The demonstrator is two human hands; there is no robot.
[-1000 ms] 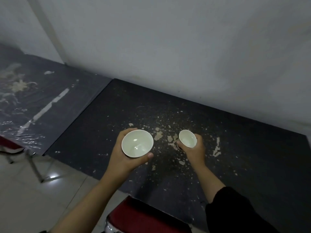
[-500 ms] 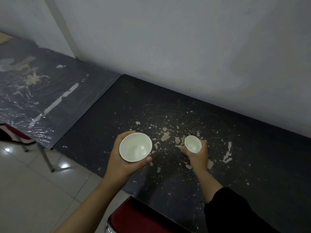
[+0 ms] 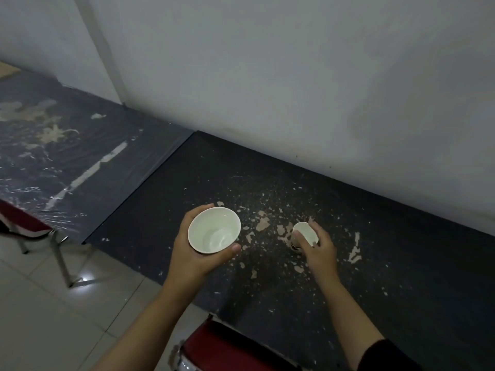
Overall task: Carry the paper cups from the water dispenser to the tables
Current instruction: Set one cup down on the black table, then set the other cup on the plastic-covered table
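Note:
My left hand (image 3: 195,253) grips a white paper cup (image 3: 213,230), held upright above the near edge of a dark, flaking table (image 3: 375,253); I look straight down into its mouth. Farther right, a second white paper cup (image 3: 304,234) is low at the tabletop with my right hand (image 3: 318,250) wrapped around it, fingers over its far rim. Whether its base touches the table I cannot tell. Both cups look to hold a little clear water.
A second table (image 3: 61,156) under clear plastic film adjoins on the left. A white wall (image 3: 294,76) backs both. A red chair seat (image 3: 227,349) sits below me at the table's near edge, another red chair (image 3: 21,220) at far left. Pale tiled floor (image 3: 53,317).
My right hand has lowered its cup toward the tabletop and moved right. The left hand keeps its cup raised; the view has shifted closer.

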